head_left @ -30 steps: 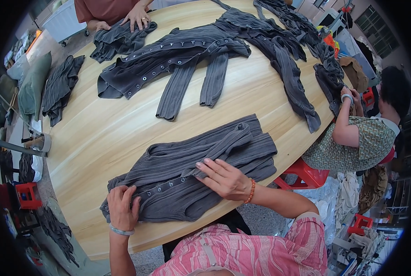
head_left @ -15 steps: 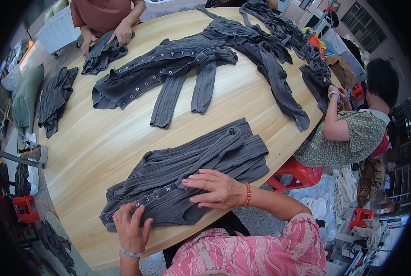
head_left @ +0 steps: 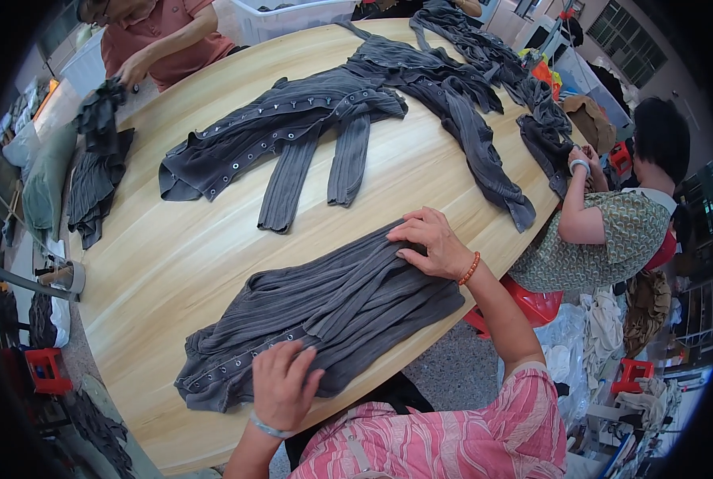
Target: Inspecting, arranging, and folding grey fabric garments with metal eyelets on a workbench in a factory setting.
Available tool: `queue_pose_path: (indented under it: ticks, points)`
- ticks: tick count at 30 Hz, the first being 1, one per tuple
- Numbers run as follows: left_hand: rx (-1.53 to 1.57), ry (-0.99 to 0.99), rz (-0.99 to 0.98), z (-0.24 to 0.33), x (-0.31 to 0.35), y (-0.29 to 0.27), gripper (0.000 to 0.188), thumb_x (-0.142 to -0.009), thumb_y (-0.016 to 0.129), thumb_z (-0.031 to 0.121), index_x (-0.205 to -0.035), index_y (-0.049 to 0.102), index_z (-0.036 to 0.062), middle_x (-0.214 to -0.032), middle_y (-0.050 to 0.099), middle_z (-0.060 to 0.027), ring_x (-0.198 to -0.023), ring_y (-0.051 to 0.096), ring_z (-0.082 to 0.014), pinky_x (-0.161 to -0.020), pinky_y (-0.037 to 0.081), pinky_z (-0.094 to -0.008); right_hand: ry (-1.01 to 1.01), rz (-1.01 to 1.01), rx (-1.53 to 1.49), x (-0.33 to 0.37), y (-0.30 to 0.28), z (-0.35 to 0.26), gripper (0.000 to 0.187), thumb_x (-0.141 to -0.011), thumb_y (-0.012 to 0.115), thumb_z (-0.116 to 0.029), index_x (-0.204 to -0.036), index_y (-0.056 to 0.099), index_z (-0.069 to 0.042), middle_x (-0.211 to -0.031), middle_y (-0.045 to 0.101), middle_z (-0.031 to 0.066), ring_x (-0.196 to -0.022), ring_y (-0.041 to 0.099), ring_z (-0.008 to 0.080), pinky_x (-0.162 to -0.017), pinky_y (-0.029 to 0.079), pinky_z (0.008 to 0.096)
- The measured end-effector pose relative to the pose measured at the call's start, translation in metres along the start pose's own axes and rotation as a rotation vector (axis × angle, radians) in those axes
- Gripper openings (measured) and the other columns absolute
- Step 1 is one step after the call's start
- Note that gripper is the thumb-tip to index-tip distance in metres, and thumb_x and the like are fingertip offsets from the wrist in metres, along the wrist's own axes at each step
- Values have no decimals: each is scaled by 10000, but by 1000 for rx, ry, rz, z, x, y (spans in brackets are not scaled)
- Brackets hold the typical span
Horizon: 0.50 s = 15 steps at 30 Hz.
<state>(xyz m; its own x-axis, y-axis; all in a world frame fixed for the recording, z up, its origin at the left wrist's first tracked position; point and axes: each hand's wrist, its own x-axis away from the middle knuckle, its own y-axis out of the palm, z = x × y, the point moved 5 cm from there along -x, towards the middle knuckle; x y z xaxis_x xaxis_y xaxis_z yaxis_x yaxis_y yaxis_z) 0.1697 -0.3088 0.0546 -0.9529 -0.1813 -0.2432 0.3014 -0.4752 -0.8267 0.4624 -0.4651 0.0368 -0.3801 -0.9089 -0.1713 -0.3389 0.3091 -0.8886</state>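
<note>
A dark grey ribbed shirt [head_left: 292, 295] with a row of metal snap buttons lies folded on the table right in front of me. My left hand [head_left: 283, 386] is over its near edge, below the snaps, fingers spread and holding nothing. My right hand [head_left: 432, 246] rests at the far right end of the same shirt. Its fingertips touch the cloth along a sleeve, with thumb and fingers apart. The fabric beneath my right palm is hidden.
Across the pale wooden table [head_left: 172, 263] lies another grey snap-front shirt [head_left: 276, 120], with more grey garments [head_left: 468, 120] beyond. A person in a red-brown shirt [head_left: 164, 44] lifts a grey garment [head_left: 101, 116] over a pile. Another person [head_left: 612, 231] sits at the right.
My right hand has moved up and right to the shirt's far end; the sleeve there lies flatter. My left hand has shifted right. The person opposite has carried a folded garment to the left-hand pile.
</note>
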Motion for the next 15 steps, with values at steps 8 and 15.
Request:
queue_pose_path:
  ticks: [8,15]
  points:
    - [-227,73,22,2,-48,58,252,-799,639,127,-1039,638,50,-1127,597,-134,-1100,548,-301,-936,402,-444,-110,-8,65,-13,-2,12,128,-785,717,-150,-894,657,-122,-1028,627,30,-1137,523,261,-1057,336,442]
    - [-236,91,72,-6,-42,56,195,-777,639,92,-969,650,56,-1126,624,-122,-1106,572,-295,-927,421,-435,-3,174,-87,-17,-2,1,165,-840,691,-215,-931,618,-99,-1137,598,79,-1125,525,287,-1017,348,431]
